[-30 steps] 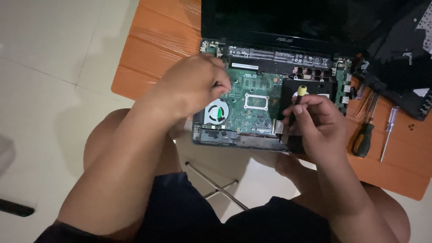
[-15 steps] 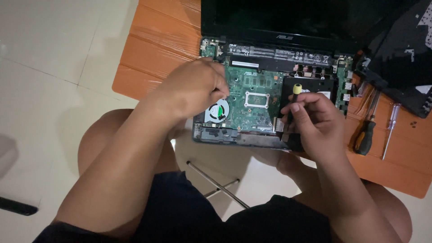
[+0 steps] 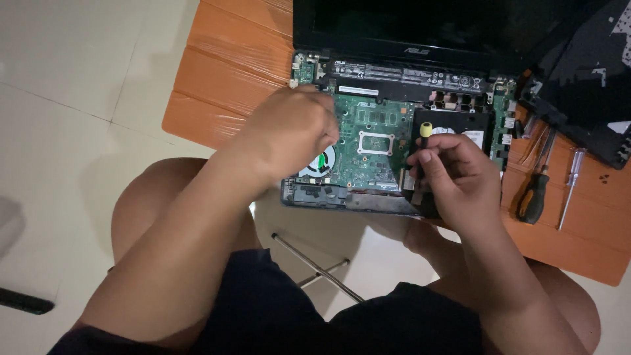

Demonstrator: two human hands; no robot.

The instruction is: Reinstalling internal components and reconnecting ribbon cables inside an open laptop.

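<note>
An opened laptop base lies on an orange table [image 3: 217, 72], its green motherboard [image 3: 374, 138] exposed with a round cooling fan [image 3: 320, 162] at the lower left. My left hand [image 3: 289, 128] rests with curled fingers on the board's left part, above the fan; what the fingers pinch is hidden. My right hand [image 3: 453, 174] grips a small screwdriver with a yellow-capped black handle [image 3: 425, 135], held upright over the black drive [image 3: 460, 128] at the board's right edge. Its tip is hidden by my fingers.
The laptop's dark screen [image 3: 420, 23] stands open behind the base. To the right lie a black-and-orange-handled screwdriver [image 3: 534, 194], a thin clear-handled screwdriver [image 3: 570, 187] and a detached black cover [image 3: 585, 72]. Metal table legs [image 3: 315, 266] cross below, between my knees.
My right hand with the screwdriver has shifted slightly left and up over the drive. My left hand stays on the board with hardly any movement.
</note>
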